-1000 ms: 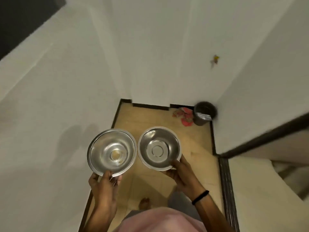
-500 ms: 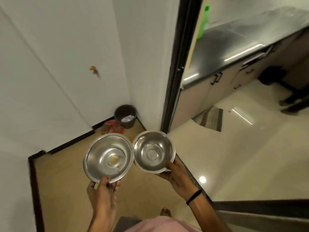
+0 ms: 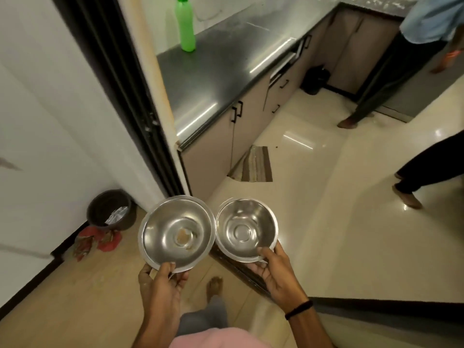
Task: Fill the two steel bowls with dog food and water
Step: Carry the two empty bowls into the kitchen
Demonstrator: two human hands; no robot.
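Two steel bowls, both held in the air at a doorway threshold, side by side, rims touching or all but touching; I cannot tell which. Both mouths face upward, tipped slightly toward the holder. Being round, they have no long axis.

The larger bowl (image 3: 177, 233) is on the left and shows a brownish smear at its base. The left hand (image 3: 160, 285) grips its near rim, thumb over the edge and fingers curled beneath. The smaller bowl (image 3: 247, 229) is on the right. The right hand (image 3: 273, 270) pinches its near rim the same way, and a black wristband (image 3: 298, 310) sits on that wrist.

A dark door frame (image 3: 120, 84) stands just left of the bowls. Beyond it one counter (image 3: 226, 71) carries one green bottle (image 3: 185, 26), upright near its far left corner. One striped mat (image 3: 256, 164) lies at the cabinet foot. Pale glossy floor (image 3: 339, 222) opens ahead and to the right. Two other persons are partly in view along its far and right edges. One dark bin (image 3: 109, 209) stands against the left wall, with red scraps (image 3: 98, 241) beside it
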